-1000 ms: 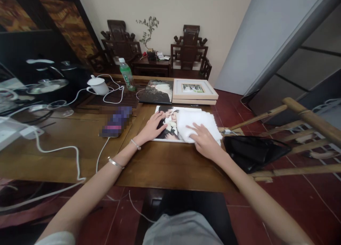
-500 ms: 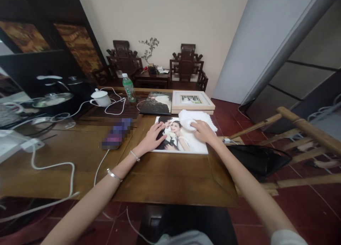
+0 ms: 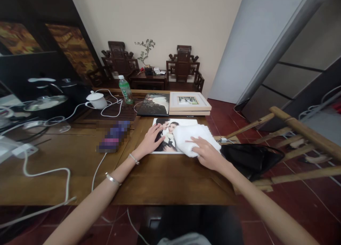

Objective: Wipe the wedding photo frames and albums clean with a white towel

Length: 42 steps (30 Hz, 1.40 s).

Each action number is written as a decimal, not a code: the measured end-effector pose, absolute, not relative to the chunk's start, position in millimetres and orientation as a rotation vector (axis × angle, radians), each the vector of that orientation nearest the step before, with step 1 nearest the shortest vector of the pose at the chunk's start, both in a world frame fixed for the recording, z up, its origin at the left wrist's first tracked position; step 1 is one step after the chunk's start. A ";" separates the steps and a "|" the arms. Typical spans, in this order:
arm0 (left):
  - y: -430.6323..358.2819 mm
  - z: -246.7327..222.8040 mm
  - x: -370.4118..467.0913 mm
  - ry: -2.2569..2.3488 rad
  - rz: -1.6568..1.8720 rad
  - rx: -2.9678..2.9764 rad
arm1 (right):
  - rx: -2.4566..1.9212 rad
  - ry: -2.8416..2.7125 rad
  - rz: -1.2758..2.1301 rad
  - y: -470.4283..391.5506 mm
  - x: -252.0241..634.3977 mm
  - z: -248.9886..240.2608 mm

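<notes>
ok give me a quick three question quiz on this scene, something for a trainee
1. True or false: the left hand rests on the photo print.
2. Multiple choice: what is the right hand touching?
a) the black bag
b) the white cloth
c) the lidded cup
3. Fill in the blank: beyond the photo print, the light wooden picture frame lies to the person's ____ of the dark photo panel.

Key: 1 true; 2 b; 3 right.
</notes>
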<state>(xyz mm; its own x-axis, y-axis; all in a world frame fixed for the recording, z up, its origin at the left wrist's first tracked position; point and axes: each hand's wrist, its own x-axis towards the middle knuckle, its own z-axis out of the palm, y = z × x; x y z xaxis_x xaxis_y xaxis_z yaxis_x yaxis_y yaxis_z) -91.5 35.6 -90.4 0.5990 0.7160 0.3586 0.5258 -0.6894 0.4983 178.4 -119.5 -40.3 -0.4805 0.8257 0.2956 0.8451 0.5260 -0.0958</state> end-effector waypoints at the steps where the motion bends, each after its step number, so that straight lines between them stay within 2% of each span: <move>1: 35.2 -90.0 -91.5 1.007 0.780 2.486 | -1.418 -2.456 -0.084 -114.0 181.0 -38.7; 10: 36.0 -91.7 -91.8 0.997 0.805 2.463 | -1.625 -2.433 -0.043 -35.6 199.6 -25.6; 22: 34.2 -100.0 -87.0 1.042 0.833 2.445 | -1.556 -2.516 0.260 -138.4 171.0 -24.8; 33: 37.9 -100.2 -89.3 1.020 0.793 2.488 | -1.737 -2.602 0.358 -74.1 191.8 11.1; 42: 39.2 -97.6 -88.6 1.029 0.809 2.472 | -1.722 -2.584 0.400 -139.8 179.4 6.1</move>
